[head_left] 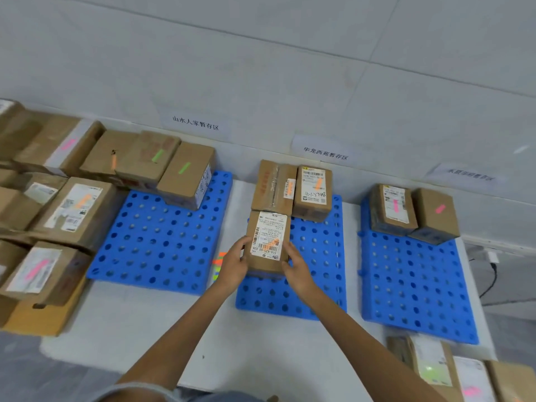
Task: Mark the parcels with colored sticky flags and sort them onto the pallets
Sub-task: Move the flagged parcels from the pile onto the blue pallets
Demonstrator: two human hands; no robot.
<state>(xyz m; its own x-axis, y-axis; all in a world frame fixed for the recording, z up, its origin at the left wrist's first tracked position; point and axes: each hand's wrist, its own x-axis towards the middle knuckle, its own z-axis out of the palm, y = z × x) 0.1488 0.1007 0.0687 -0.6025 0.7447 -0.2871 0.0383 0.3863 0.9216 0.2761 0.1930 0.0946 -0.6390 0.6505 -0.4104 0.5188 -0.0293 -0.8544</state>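
We grip a cardboard parcel (268, 242) between both hands, the left hand (233, 265) curled round its left side and the right hand (295, 269) round its right side, over the middle blue pallet (319, 256). Its white shipping label faces up, with barcodes, an orange flag (272, 243) and a printed code that seems to read 516-K20-00 026. Just beyond our hands sit two more parcels (311, 192), one with a handwritten number starting 4-1. On the wall beyond them a paper sign (325, 153) reads 华龙西苑暂存区. Further left of our left hand, another sign (195, 123) reads 山水人家暂存区. The third sign (470, 174), right of our right hand, is too blurred to read. Colored sticky flags (218, 266) peek out beside our left hand.
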